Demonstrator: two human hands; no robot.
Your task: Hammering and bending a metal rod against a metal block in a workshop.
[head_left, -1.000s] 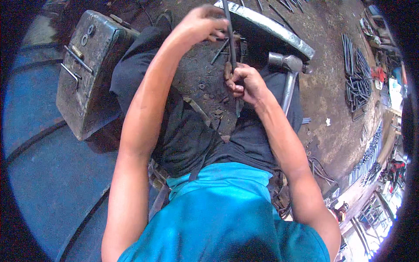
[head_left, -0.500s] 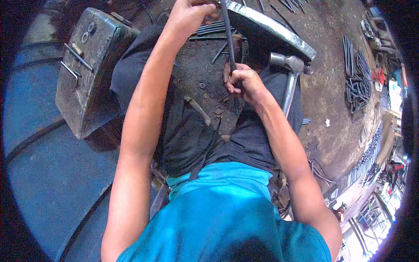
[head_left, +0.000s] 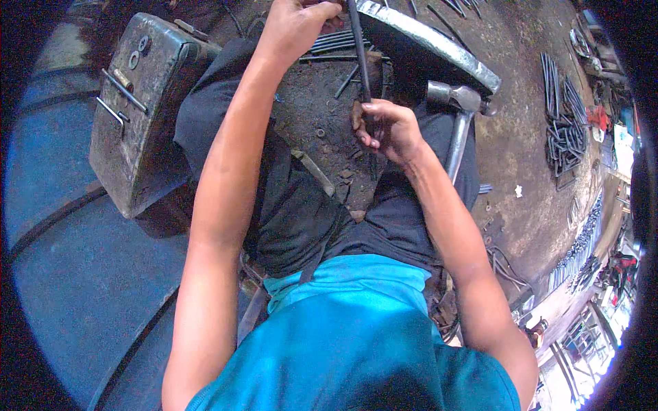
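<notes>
Upright between my knees, a dark metal rod [head_left: 360, 58] is pinched near its lower part by the thumb and fingers of my right hand [head_left: 392, 130]. My left hand [head_left: 295, 31] is at the top edge, beside the rod's upper part. Its thumb and fingers are curled together; what they grip, if anything, is hidden. A heavy metal block with a shiny worn edge [head_left: 439, 46] stands just beyond the rod. Against my right thigh rests a hammer [head_left: 458, 140] with a metal handle, its head close to the block.
On my left stands a dark, scuffed metal box [head_left: 113, 154] with washers [head_left: 138, 52], a pin [head_left: 127, 91] and a bent rod piece [head_left: 112, 109] on top. Several rods [head_left: 336, 42] lie beyond my knees. A pile of dark rods [head_left: 565, 140] lies on the floor at right.
The fingers of my left hand have drawn in more tightly beside the rod. My right hand has turned slightly on the rod, its fingers shifting. The view has moved a little.
</notes>
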